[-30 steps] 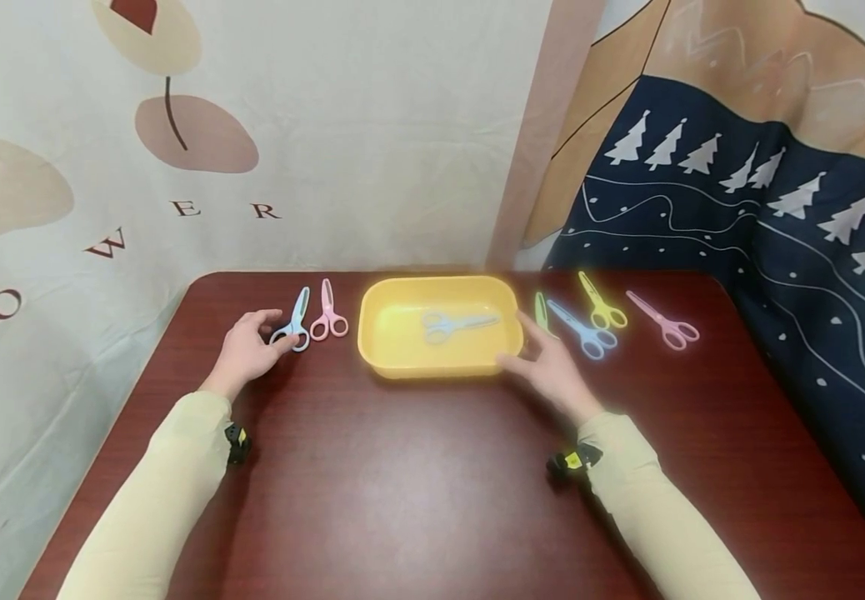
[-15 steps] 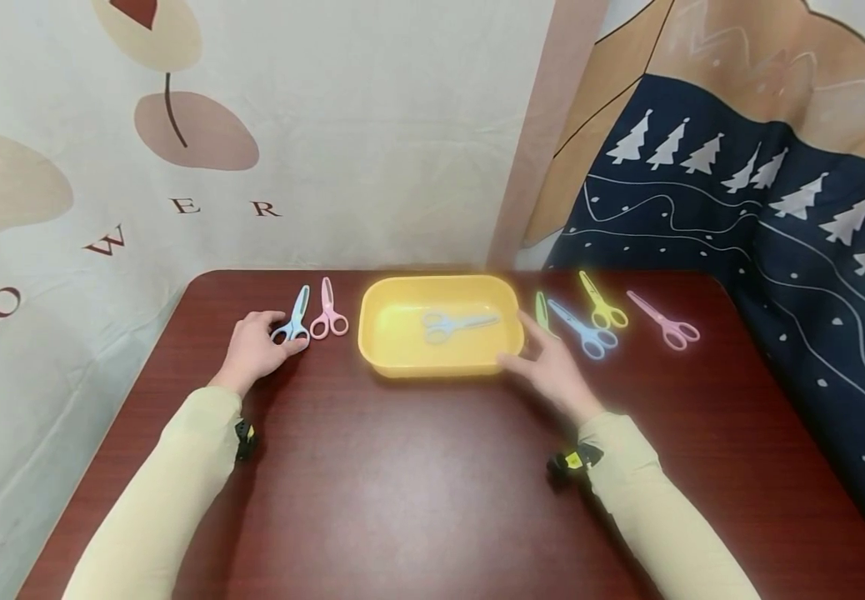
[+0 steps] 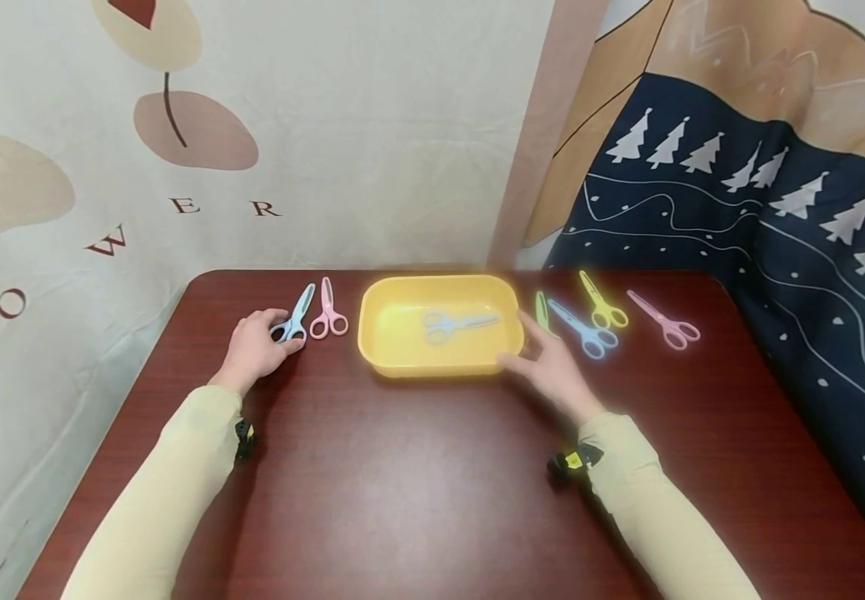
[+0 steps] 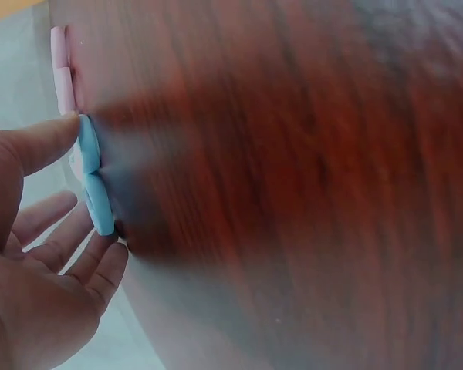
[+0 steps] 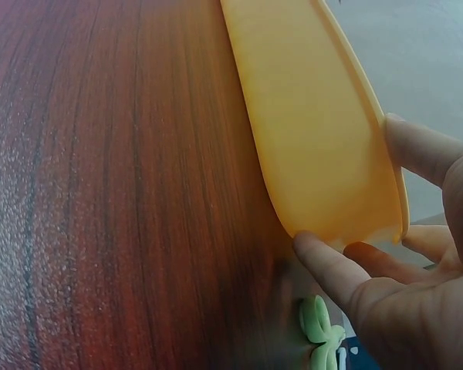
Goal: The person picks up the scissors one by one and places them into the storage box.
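Note:
At the table's left, my left hand [image 3: 252,346] holds light blue scissors [image 3: 301,310] by the handle loops, thumb at one loop and fingers at the other. The scissors lie low at the table, blades pointing away. Right beside them are pink scissors [image 3: 327,302], apart from the hand. My right hand [image 3: 552,379] grips the right end of a yellow plastic tray [image 3: 410,369], thumb and fingers spread around its corner. In the right wrist view the fingers touch the tray's wall [image 5: 316,139]. A pair of pale blue scissors [image 3: 470,322] lies inside the tray.
Right of the tray lie green scissors [image 3: 542,308], partly hidden by my hand, blue scissors [image 3: 571,322], yellow scissors [image 3: 594,293] and pink scissors [image 3: 653,312]. The dark red-brown table [image 3: 402,483] ends at a printed cloth [image 3: 372,167] behind.
My left hand has shifted slightly right and its thumb has come in at the light blue scissors. Their blades have swung a little to the right. Right hand and tray stay put.

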### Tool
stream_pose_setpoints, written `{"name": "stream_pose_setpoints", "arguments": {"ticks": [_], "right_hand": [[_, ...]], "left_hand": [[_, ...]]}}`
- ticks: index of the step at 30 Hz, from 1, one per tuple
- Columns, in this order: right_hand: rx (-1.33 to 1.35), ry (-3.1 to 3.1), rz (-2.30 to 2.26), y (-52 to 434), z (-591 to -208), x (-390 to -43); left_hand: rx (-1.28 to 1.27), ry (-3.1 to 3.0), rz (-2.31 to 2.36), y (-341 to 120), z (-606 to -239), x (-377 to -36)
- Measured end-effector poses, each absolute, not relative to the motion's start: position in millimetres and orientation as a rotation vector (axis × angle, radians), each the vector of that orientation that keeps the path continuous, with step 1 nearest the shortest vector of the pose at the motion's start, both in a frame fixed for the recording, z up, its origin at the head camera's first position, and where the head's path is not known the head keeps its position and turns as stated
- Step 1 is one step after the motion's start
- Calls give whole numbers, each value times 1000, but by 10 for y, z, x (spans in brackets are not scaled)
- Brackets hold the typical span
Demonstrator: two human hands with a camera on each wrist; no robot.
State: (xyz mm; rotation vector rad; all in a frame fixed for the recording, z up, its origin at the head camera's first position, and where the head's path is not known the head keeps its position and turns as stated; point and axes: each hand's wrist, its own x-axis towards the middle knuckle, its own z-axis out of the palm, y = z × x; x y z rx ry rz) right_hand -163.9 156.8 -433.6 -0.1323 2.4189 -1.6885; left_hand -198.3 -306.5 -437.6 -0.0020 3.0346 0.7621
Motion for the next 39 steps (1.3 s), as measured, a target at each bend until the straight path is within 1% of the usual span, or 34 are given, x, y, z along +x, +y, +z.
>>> {"name": "stream_pose_setpoints", "arguments": {"ticks": [8,23,30,39], "right_hand": [[-124,2409,-1703,1550,-4325,-1635],[-132,2425,-1686,1558,-4335,-1641],[-114,2423,-1677,1562,-4335,-1643],[-123,2410,-1695,1554,-4334,-1645]], "left_hand": [[24,3054,806,-3060,-4373,-2011],[-11,3022,921,-2955,-4284,-2012],[-145,2948,1033,-2960,-4273,-2015],[-276,3045,1096,-3000,-4284,-2014]]}}
